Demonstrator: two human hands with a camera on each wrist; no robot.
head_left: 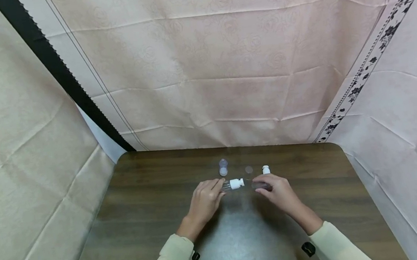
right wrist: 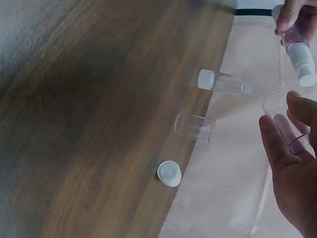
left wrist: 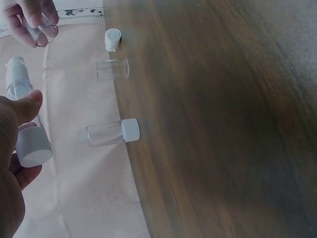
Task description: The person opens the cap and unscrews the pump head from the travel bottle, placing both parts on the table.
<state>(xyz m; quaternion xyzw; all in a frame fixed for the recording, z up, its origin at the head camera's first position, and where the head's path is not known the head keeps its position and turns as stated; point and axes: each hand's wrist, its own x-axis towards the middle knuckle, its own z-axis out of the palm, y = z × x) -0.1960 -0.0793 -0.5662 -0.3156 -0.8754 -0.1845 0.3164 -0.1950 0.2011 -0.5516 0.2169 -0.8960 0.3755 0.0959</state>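
Observation:
My left hand (head_left: 205,201) grips a small clear pump bottle (head_left: 236,183) above the table. The bottle lies nearly level, its white pump collar toward the right hand; in the left wrist view its white base (left wrist: 33,147) shows below my thumb. My right hand (head_left: 279,191) holds a clear cylindrical cap (right wrist: 298,141) between thumb and fingers, its rim facing the bottle's pump end. Cap and bottle are apart. Beyond the hands stand a second clear bottle (left wrist: 105,134) with a white base, another clear cap (right wrist: 195,127) and a loose white pump top (right wrist: 169,173).
The brown wooden table (head_left: 142,223) reaches back to a pale cloth backdrop (head_left: 207,83). Further cloths hang at the left (head_left: 23,168) and right (head_left: 405,124). The standing bottle, cap and pump top are spaced out near the far edge.

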